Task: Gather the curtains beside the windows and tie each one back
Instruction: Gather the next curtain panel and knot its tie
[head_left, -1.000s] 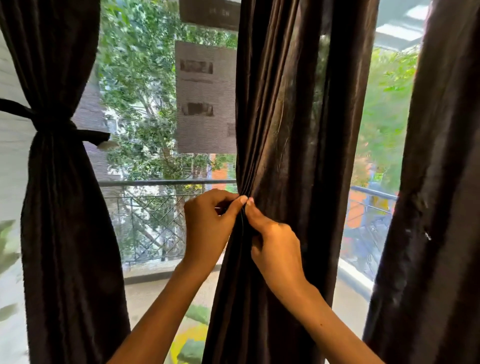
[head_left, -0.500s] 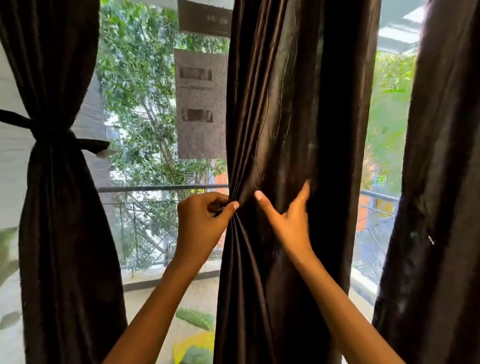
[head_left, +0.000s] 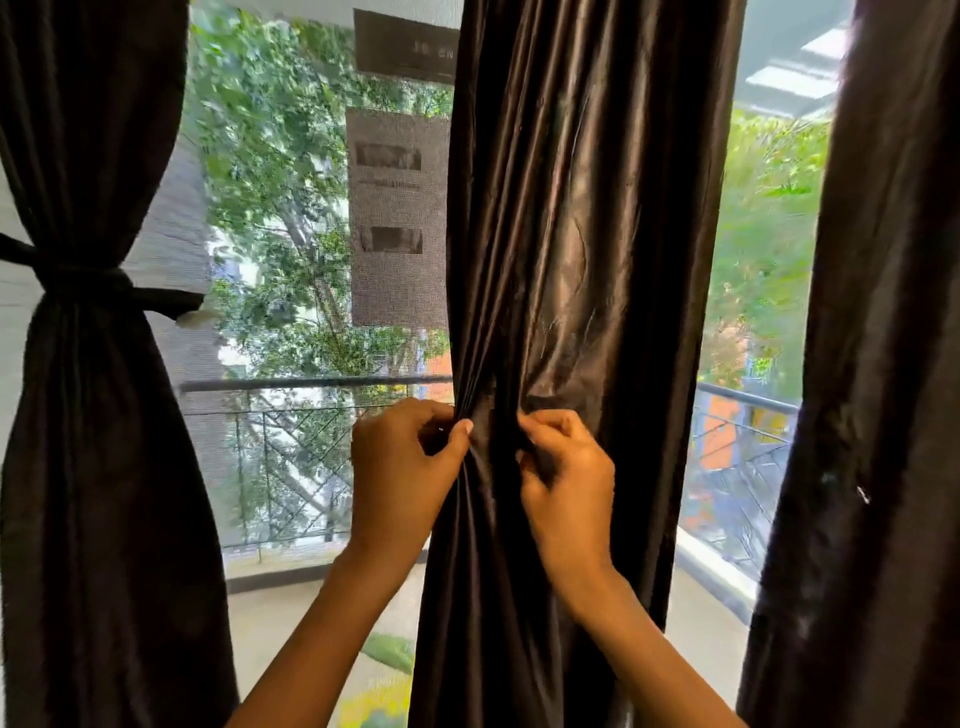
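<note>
Both the left hand (head_left: 402, 467) and right hand (head_left: 569, 473) pinch folds of the dark brown satin middle curtain (head_left: 582, 234); lettering on the grey window placard (head_left: 397, 218) left of it is blurred, unreadable.

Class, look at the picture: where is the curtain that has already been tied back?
In the head view, the tied curtain hangs at the far left, cinched by its tie-back band, left of the window railing and the middle curtain.

Dark brown sheen on the middle curtain (head_left: 571, 260), plain, no print; the tied left curtain (head_left: 93, 415) reads near black, same for its tie-back band (head_left: 156, 301); right curtain (head_left: 883, 364) dark brown too; grey balcony railing (head_left: 311, 384) with diagonal lattice bars; green foliage (head_left: 270, 156) beyond
</note>
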